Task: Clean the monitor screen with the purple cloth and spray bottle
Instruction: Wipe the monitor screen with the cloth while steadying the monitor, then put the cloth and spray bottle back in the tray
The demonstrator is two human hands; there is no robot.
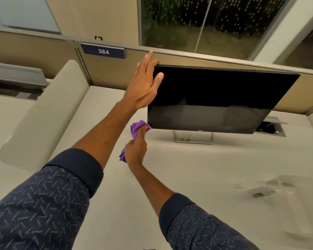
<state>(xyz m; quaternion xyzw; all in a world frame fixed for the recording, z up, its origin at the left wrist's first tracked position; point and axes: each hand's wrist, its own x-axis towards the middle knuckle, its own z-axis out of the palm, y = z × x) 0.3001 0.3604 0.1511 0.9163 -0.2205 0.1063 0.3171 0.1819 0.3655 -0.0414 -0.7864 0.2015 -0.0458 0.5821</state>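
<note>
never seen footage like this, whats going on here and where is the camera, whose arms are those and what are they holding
There is only one picture, taken by a wide-angle camera worn on a person's head, looking forward and down. That is why the two arms reach in from the bottom and the straight edges look bent.

There is no machine here, only bare hands. The left hand grips the upper left corner of a dark monitor, apparently steadying it. The right hand holds a bunched purple cloth against the monitor's lower left corner.

The monitor stands on a pale desk. At the lower right of the desk lies a clear spray bottle, on its side and untouched. Behind the monitor is a partition with a sign reading 384.
</note>
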